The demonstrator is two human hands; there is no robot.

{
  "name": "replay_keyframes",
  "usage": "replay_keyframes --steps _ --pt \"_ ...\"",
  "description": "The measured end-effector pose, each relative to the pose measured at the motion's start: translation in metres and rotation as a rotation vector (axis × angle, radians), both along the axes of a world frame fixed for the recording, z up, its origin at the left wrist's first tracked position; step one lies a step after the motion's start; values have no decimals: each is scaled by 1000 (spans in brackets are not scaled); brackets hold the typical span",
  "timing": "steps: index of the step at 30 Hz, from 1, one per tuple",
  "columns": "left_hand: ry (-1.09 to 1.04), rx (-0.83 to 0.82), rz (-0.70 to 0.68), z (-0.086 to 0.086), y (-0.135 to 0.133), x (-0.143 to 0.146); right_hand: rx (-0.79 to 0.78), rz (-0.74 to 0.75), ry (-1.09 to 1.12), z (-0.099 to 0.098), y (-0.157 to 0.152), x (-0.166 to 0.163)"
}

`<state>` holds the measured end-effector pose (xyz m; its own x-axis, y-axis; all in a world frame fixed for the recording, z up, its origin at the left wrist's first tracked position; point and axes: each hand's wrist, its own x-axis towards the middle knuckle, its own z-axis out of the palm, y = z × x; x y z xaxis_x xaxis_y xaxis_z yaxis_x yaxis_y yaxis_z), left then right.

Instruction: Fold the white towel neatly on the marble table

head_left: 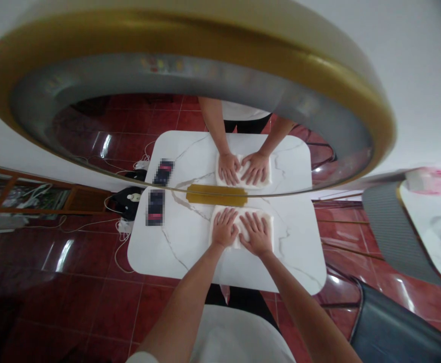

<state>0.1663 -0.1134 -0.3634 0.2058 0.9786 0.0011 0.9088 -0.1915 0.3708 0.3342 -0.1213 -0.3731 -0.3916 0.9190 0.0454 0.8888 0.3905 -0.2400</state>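
A folded white cloth (242,231), perhaps a towel, lies flat on a white marble-patterned table (190,252). My left hand (224,229) rests palm down on the cloth's left half, fingers stretched out and slightly spread. On the right half lies my right hand (257,234), also flat with its fingers spread. The thumbs point toward each other with a small gap between them. Neither hand grips the cloth; both just touch it from above. The cloth's underside is hidden.
A large gold-rimmed round mirror (205,146) stands at the table's far edge, reflecting hands and cloth. A gold mirror base (216,195) sits beneath it. A phone-like dark object (155,207), blurred out, lies left. Cables (124,227) hang left; a dark chair (398,322) stands right.
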Motion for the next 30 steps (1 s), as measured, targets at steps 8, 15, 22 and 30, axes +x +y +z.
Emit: replay_keyframes --steps 8,15,22,30 --pt "-9 5 4 -3 2 0 7 -4 20 0 5 -1" --pt "-6 17 17 -4 0 1 21 -7 27 0 3 0" --pt "7 26 29 -2 -6 6 13 -16 33 1 -4 2" --pt "13 9 -2 3 -49 33 -1 -22 4 5 -50 32"
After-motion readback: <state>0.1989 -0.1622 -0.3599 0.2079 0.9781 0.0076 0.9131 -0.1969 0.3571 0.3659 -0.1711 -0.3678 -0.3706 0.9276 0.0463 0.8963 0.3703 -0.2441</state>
